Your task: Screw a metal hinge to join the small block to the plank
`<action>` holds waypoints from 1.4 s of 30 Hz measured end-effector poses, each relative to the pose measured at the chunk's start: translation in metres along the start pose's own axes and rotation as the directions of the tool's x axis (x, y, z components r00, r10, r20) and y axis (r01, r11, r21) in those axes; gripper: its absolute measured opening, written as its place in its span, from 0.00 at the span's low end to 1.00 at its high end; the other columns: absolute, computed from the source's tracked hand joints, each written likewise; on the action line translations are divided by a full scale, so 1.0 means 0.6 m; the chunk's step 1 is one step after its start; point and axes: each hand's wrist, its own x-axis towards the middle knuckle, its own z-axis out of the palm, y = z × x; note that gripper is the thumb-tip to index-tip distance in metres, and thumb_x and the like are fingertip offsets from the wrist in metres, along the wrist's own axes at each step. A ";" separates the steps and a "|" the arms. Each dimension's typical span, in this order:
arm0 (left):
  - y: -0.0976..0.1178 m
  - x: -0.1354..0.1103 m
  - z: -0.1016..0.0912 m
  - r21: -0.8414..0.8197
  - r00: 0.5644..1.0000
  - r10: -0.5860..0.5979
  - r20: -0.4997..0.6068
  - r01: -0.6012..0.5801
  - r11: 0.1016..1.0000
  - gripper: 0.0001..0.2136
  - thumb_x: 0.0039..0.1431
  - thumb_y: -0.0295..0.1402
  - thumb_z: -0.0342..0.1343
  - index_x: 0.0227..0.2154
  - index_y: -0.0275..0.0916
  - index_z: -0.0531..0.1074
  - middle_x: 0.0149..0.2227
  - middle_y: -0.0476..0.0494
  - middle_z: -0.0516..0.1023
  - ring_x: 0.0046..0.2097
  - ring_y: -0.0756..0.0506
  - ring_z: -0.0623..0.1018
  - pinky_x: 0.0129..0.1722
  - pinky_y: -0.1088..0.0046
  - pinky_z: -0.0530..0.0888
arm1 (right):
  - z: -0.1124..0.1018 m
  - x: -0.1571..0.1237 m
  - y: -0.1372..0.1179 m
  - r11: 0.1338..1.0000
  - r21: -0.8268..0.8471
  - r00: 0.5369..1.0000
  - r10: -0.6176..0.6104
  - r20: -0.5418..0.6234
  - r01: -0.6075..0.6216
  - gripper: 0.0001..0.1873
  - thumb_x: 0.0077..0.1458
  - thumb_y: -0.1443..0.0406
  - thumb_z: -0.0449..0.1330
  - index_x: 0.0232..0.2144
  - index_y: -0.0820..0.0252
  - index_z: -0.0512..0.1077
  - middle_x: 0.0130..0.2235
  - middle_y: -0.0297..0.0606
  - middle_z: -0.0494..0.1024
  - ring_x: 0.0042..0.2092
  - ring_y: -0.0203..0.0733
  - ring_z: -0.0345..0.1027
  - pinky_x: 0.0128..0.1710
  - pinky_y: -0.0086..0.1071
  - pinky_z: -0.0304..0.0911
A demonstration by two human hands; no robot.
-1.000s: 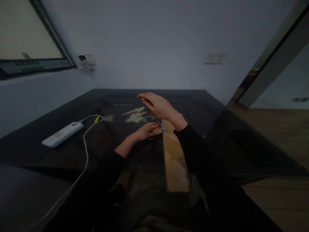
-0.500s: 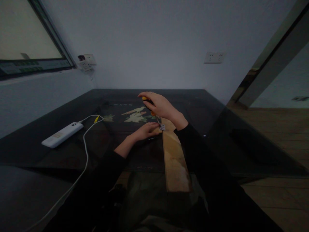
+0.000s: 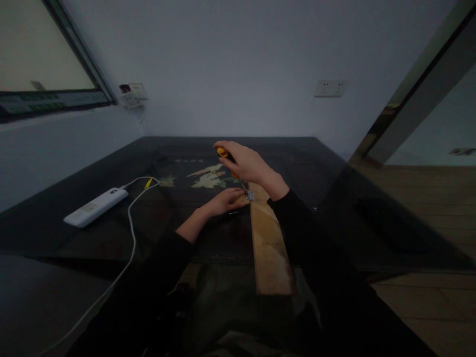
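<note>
Above hinge (image 3: 250, 196): right hand (image 3: 247, 161), grip wrapped round screwdriver (image 3: 234, 174)
Beside hinge: left hand (image 3: 223, 201), grip unclear
Under hinge: board (image 3: 270, 248)

Room opens between right hand (image 3: 251, 162) and wall (image 3: 230, 64); white device (image 3: 95, 207) and cord (image 3: 134, 239) obstruct the left

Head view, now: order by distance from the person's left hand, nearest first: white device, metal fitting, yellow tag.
1. Metal fitting: just right of the left hand, by its fingertips.
2. Yellow tag: left, on the white cable.
3. White device: farthest left, on the tabletop.
</note>
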 end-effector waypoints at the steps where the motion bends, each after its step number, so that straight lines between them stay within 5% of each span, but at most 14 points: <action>1: 0.001 0.001 0.000 0.004 1.000 0.002 0.006 -0.002 1.000 0.22 0.63 0.42 0.53 0.58 0.38 0.66 0.58 0.35 0.70 0.59 0.38 0.69 0.59 0.58 0.66 | 0.000 0.000 0.000 1.000 0.020 1.000 -0.004 0.013 0.003 0.21 0.64 0.63 0.50 0.59 0.55 0.62 0.53 0.43 0.73 0.48 0.45 0.67 0.45 0.36 0.61; 11: -0.001 -0.002 -0.002 -0.014 1.000 -0.007 0.018 0.007 1.000 0.23 0.62 0.39 0.55 0.58 0.39 0.66 0.59 0.36 0.68 0.61 0.38 0.67 0.61 0.56 0.64 | -0.010 -0.003 0.003 0.994 0.102 0.996 -0.057 0.074 0.049 0.25 0.57 0.68 0.57 0.56 0.52 0.63 0.55 0.40 0.73 0.50 0.46 0.68 0.47 0.39 0.63; 19: -0.004 -0.002 0.002 -0.036 1.000 -0.004 -0.003 0.004 0.999 0.23 0.63 0.41 0.54 0.59 0.40 0.66 0.59 0.36 0.69 0.60 0.38 0.68 0.61 0.56 0.64 | 0.006 0.001 0.009 0.997 -0.063 0.996 0.048 -0.070 -0.053 0.24 0.56 0.59 0.61 0.53 0.58 0.63 0.51 0.46 0.74 0.47 0.50 0.70 0.43 0.40 0.62; 30: 0.006 -0.001 -0.005 -0.043 1.000 0.001 0.014 0.000 0.999 0.23 0.64 0.44 0.51 0.58 0.40 0.66 0.59 0.36 0.68 0.59 0.39 0.69 0.60 0.56 0.64 | 0.022 0.006 0.011 0.977 -0.111 0.980 0.174 -0.096 -0.184 0.28 0.58 0.57 0.59 0.56 0.62 0.58 0.45 0.51 0.76 0.41 0.50 0.72 0.40 0.40 0.63; 37: -0.001 0.000 -0.004 -0.015 1.000 -0.005 0.025 0.005 1.000 0.23 0.63 0.43 0.53 0.58 0.39 0.67 0.60 0.34 0.68 0.60 0.38 0.68 0.60 0.56 0.64 | 0.006 -0.001 -0.002 0.984 -0.130 0.991 0.126 0.038 -0.120 0.29 0.56 0.54 0.61 0.55 0.61 0.61 0.44 0.52 0.77 0.42 0.53 0.73 0.40 0.41 0.64; 42: -0.001 0.000 -0.003 -0.008 1.000 -0.003 0.021 0.003 1.000 0.23 0.63 0.44 0.53 0.58 0.40 0.68 0.59 0.35 0.68 0.59 0.38 0.69 0.60 0.56 0.64 | 0.011 0.003 -0.003 0.980 -0.119 0.986 0.164 0.014 -0.161 0.28 0.56 0.55 0.61 0.55 0.62 0.62 0.45 0.53 0.77 0.43 0.53 0.73 0.41 0.41 0.64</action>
